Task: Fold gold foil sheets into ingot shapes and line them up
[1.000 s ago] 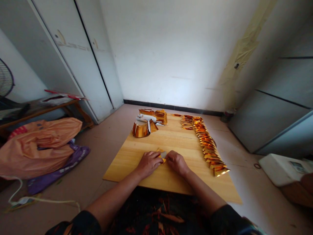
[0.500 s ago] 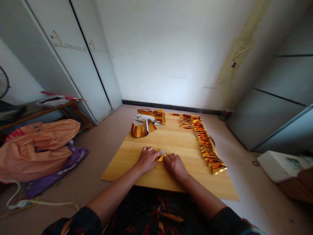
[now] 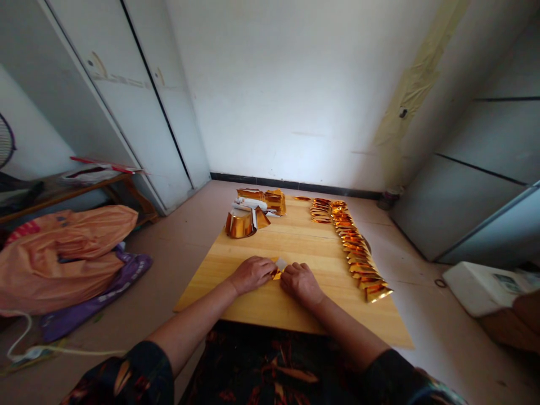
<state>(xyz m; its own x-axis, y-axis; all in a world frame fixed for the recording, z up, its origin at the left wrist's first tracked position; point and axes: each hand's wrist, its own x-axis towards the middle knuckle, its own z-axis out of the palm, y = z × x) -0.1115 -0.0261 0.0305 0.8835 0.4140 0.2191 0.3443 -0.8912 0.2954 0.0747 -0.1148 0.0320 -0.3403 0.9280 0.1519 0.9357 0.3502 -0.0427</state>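
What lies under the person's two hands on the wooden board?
A small gold foil paper, its white side peeking between left hand and right hand, on the wooden board. The fingers cover most of it, so its fold is hidden.

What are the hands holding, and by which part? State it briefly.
One small gold foil paper: left hand pinches its left side, right hand its right side.
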